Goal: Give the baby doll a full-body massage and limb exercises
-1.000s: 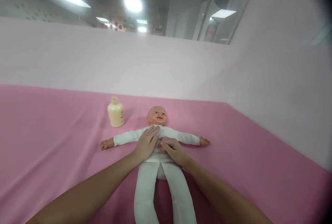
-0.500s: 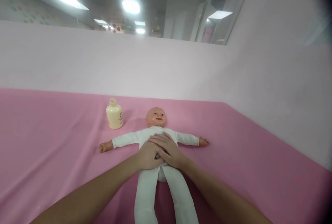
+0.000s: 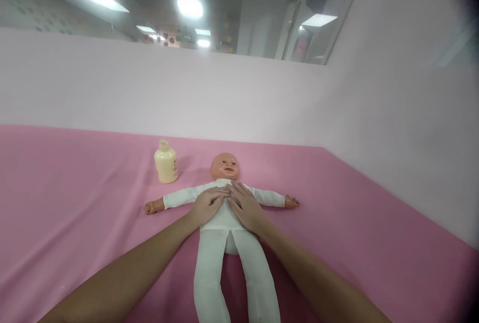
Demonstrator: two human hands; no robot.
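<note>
Doll (image 3: 225, 220), supine; left hand (image 3: 208, 205) and right hand (image 3: 247, 208) lie flat on its chest, grasping nothing; light, even palm pressure seems best. Bottle (image 3: 166, 165): near doll's head.

1 doll (image 3: 225, 217), 1 bottle (image 3: 166, 165) beside the doll on the viewer's left. Resting on the doll: 1 left hand (image 3: 208, 205), 1 right hand (image 3: 247, 209), 2 total. 1 pink sheet (image 3: 344, 228) under the doll.
</note>
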